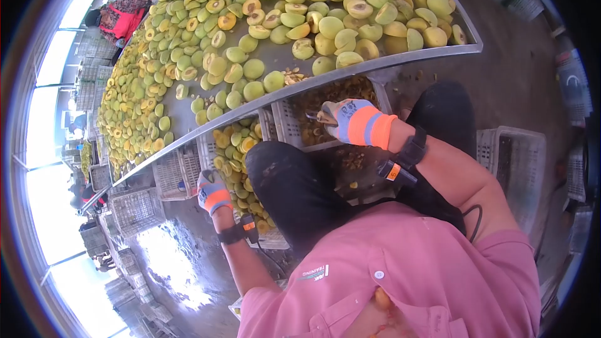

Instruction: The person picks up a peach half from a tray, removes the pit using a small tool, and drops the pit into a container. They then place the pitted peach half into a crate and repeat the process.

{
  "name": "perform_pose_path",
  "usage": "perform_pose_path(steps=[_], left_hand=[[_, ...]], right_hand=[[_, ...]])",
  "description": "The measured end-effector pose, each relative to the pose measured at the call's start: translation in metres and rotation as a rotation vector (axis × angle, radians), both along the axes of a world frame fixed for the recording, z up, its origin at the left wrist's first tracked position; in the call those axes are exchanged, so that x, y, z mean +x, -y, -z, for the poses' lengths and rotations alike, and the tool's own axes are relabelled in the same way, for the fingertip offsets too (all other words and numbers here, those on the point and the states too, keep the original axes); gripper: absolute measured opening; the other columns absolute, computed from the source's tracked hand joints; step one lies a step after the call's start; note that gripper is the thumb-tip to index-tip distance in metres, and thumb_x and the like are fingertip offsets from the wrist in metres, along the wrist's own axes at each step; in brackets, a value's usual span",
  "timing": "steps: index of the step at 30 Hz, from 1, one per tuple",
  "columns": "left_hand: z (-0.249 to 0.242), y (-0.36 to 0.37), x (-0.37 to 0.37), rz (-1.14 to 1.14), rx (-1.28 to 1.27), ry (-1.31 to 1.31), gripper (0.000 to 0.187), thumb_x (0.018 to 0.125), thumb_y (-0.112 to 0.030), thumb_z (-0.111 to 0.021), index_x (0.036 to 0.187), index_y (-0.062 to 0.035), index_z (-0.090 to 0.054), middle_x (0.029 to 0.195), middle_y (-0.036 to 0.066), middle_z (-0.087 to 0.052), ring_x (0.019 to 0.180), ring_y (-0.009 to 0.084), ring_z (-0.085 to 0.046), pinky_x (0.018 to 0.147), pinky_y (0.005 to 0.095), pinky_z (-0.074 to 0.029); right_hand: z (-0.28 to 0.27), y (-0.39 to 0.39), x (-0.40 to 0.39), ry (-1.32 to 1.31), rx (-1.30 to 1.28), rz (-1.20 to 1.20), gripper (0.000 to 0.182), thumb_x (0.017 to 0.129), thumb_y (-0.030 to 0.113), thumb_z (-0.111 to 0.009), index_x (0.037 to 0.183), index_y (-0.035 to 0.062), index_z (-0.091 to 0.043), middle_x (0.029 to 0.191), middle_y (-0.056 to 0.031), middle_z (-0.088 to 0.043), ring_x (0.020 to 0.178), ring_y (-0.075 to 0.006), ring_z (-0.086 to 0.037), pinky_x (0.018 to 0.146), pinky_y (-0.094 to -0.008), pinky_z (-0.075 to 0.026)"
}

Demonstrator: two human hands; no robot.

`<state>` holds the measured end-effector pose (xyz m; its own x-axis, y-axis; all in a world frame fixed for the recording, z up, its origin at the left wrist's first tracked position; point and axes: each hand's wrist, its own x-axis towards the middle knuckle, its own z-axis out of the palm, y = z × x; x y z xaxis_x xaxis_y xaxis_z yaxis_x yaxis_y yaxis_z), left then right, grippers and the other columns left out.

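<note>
In the head view, my gloved right hand point(360, 122) is clenched around a small brownish tool point(323, 116) with a metal-looking tip, too small to make out fully. It sits over a scrap crate point(286, 126) with dark brown bits inside, below my fingers. Just beyond that grip runs the metal-edged table point(272, 55), heaped with halved yellow-green fruit point(332, 25). My left hand point(213, 190), curled, is down at the side of a fruit crate point(206, 149); I can't tell whether it grasps anything. More fruit pieces point(241, 163) lie between that hand and my knee.
</note>
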<state>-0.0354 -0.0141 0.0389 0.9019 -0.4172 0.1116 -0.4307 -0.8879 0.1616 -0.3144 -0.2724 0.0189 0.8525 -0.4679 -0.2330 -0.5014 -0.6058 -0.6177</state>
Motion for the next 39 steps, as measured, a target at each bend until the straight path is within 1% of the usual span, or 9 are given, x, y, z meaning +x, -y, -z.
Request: perform_pose_path(steps=[4,10,17,21,27,31,34,37,39], left_hand=[[-0.004,0.009,0.01,0.105,0.371,0.471,0.032,0.086,-0.021,-0.058,0.114,-0.0074,-0.062,0.108,0.016,-0.064,0.104,0.0336,-0.058,0.088,0.0425,-0.047],[-0.031,0.173,-0.029,0.737,-0.301,-0.026,0.033,0.084,-0.021,-0.064,0.115,-0.0099,-0.061,0.111,0.014,-0.061,0.1,0.0326,-0.059,0.086,0.0384,-0.048],[-0.004,0.354,-0.105,1.138,-0.165,-0.133,0.043,0.085,-0.024,-0.064,0.126,-0.0158,-0.055,0.128,0.012,-0.053,0.114,0.0296,-0.054,0.093,0.0361,-0.044],[0.021,0.39,-0.105,1.194,0.054,-0.121,0.044,0.085,-0.024,-0.062,0.128,-0.0173,-0.054,0.129,0.013,-0.052,0.121,0.0327,-0.047,0.098,0.0362,-0.04],[-0.012,0.372,-0.089,1.265,0.256,-0.418,0.061,0.08,-0.027,-0.064,0.137,-0.0211,-0.043,0.143,0.015,-0.039,0.127,0.0341,-0.043,0.103,0.0384,-0.038],[-0.003,0.354,-0.097,1.196,0.205,-0.062,0.064,0.077,-0.023,-0.065,0.136,-0.0158,-0.041,0.14,0.016,-0.04,0.124,0.0345,-0.046,0.101,0.039,-0.04],[-0.01,0.334,-0.1,1.175,-0.039,-0.174,0.051,0.08,-0.02,-0.062,0.127,-0.011,-0.045,0.125,0.016,-0.052,0.106,0.032,-0.058,0.088,0.0386,-0.049],[0.0,0.31,-0.089,0.744,-0.682,-1.137,0.039,0.082,-0.015,-0.059,0.12,-0.0104,-0.048,0.106,0.012,-0.059,0.084,0.0259,-0.063,0.071,0.035,-0.053],[-0.011,0.282,-0.082,0.712,-0.851,-1.532,0.039,0.088,-0.019,-0.049,0.125,-0.0087,-0.047,0.098,0.01,-0.06,0.069,0.02,-0.06,0.057,0.0298,-0.049]], right_hand=[[0.001,-0.002,-0.008,-0.011,-0.011,-0.079,0.031,0.081,0.027,-0.057,0.102,0.0049,-0.059,0.097,-0.018,-0.066,0.093,-0.0357,-0.063,0.08,-0.0445,-0.049],[-0.016,0.007,-0.009,0.109,0.072,0.071,0.035,0.08,0.031,-0.061,0.104,0.0055,-0.059,0.096,-0.0208,-0.065,0.094,-0.037,-0.061,0.08,-0.0443,-0.049],[-0.02,0.048,-0.026,0.722,0.275,0.522,0.031,0.087,0.029,-0.062,0.106,0.0058,-0.06,0.093,-0.0193,-0.066,0.086,-0.0373,-0.062,0.075,-0.0407,-0.049],[-0.018,0.063,-0.028,1.011,0.391,0.652,0.024,0.085,0.021,-0.067,0.101,0.0041,-0.063,0.083,-0.0113,-0.067,0.071,-0.022,-0.06,0.067,-0.0328,-0.048],[-0.037,0.07,-0.038,0.79,0.745,0.7,0.024,0.083,0.019,-0.068,0.099,0.0019,-0.064,0.083,-0.0102,-0.066,0.068,-0.0172,-0.058,0.065,-0.0307,-0.049],[-0.013,0.073,-0.03,0.616,0.504,0.684,0.028,0.082,0.024,-0.067,0.1,0.0023,-0.064,0.085,-0.0129,-0.066,0.073,-0.0241,-0.061,0.069,-0.0338,-0.049],[-0.007,0.07,-0.024,0.49,0.37,0.706,0.03,0.081,0.027,-0.067,0.099,0.0031,-0.064,0.086,-0.0148,-0.066,0.077,-0.03,-0.062,0.071,-0.0363,-0.049],[-0.01,0.062,-0.019,0.607,0.452,0.704,0.032,0.08,0.028,-0.067,0.098,0.0026,-0.063,0.086,-0.0166,-0.066,0.08,-0.0326,-0.061,0.072,-0.0377,-0.048],[0.0,0.056,-0.011,0.67,0.465,0.649,0.034,0.079,0.029,-0.067,0.098,0.0017,-0.062,0.085,-0.0171,-0.065,0.079,-0.0319,-0.061,0.071,-0.0379,-0.048]])
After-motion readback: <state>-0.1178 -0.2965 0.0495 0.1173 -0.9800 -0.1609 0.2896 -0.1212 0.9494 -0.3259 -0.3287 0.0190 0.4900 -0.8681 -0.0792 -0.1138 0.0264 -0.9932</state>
